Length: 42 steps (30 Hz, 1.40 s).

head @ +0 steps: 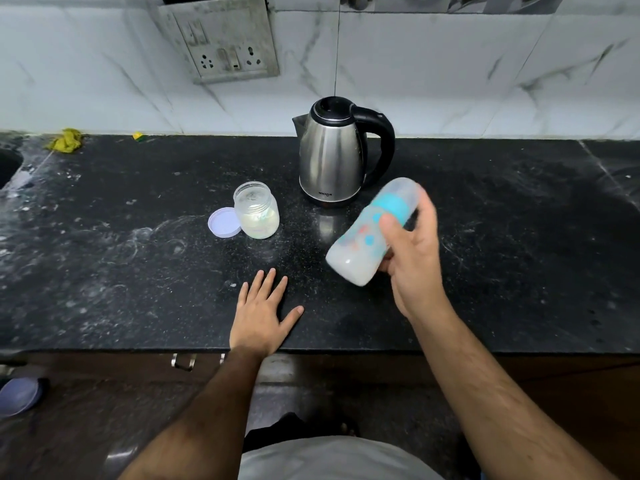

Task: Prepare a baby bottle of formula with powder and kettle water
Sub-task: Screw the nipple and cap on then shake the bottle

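- Black speckled stone countertop [485, 271] runs along a white marble-look tiled wall [433, 74], with a grimy socket panel [221, 46] set into the tiles.
- The right hand [412, 258] grips the baby bottle [367, 237] above the counter; its thumb lies across the near side of the bottle and the fingers curl round the far side.
- The bottle is tilted, its base low and to the left, its clear cap and teal collar high and to the right, close to the kettle's foot. Milky white liquid sits in the lower end. The bottle looks blurred.
- The left hand [263, 313] lies flat on the counter near the front edge, palm down, fingers straight and slightly spread, holding nothing.
- A stainless steel electric kettle [332, 157] with a black handle and lid stands upright near the wall.
- Left of the kettle stands an open clear powder jar [257, 213] holding pale powder; its lilac lid [223, 222] lies just beside it, touching or nearly so.
- A yellow cloth [65, 140] lies at the far left by the wall.
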### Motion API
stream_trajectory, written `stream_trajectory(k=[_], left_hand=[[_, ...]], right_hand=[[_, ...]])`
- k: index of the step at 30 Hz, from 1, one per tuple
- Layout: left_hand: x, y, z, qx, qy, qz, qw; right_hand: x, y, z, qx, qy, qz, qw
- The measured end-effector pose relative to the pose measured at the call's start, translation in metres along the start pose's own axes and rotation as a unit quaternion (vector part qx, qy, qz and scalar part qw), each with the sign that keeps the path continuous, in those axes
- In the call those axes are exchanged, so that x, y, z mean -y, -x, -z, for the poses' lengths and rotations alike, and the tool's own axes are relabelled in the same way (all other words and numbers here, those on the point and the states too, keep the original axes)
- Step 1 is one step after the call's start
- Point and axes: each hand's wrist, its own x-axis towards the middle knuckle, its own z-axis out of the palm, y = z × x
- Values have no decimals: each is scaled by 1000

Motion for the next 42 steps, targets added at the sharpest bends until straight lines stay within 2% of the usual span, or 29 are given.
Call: stream_trajectory(k=[2, 6, 8, 11, 12, 16, 17, 21, 26, 30, 31, 34, 35, 39, 40, 42], left_hand=[[0, 0, 0, -1, -2, -1, 1000], [0, 1, 0, -3, 5, -2, 1000], [0, 1, 1, -4, 6, -3, 1000], [0, 1, 1, -4, 4, -2, 1000], [0, 1, 1, -3, 2, -2, 1000], [0, 1, 1, 0, 0, 0, 1000], [0, 0, 1, 1, 0, 0, 1000], [0, 1, 2, 3, -1, -1, 1000], [-1, 1, 3, 3, 2, 0, 1000], [-1, 1, 3, 0, 5, -2, 1000], [-1, 1, 3, -1, 6, -3, 1000], [-1, 1, 3, -1, 9, -2, 1000], [-1, 1, 3, -1, 8, -3, 1000], [-1, 1, 3, 2, 7, -3, 1000], [-1, 1, 3, 1, 8, -3, 1000], [-1, 1, 3, 0, 8, -3, 1000]], right_hand=[[-3, -2, 0, -42, 0, 9, 999], [-5, 7, -4, 71, 59, -39, 995], [-3, 4, -4, 34, 23, -23, 999], [-2, -2, -1, -73, -19, 1, 997], [-3, -1, 0, -73, -12, -3, 997], [-4, 8, 1, 57, 59, -35, 996], [-2, 7, 3, 57, 56, -24, 997], [2, -5, 7, -53, 13, 9, 998], [2, 6, -1, 69, 65, -28, 995], [5, -2, 2, -34, 16, 4, 999], [5, -2, 2, -29, 18, 0, 999], [6, 5, -2, 80, 72, -31, 994], [6, 6, -1, 90, 72, -27, 993], [9, -1, 9, -25, 22, 11, 999], [10, -2, 11, -28, 25, 9, 999], [10, 1, 12, 30, 45, -19, 998]])
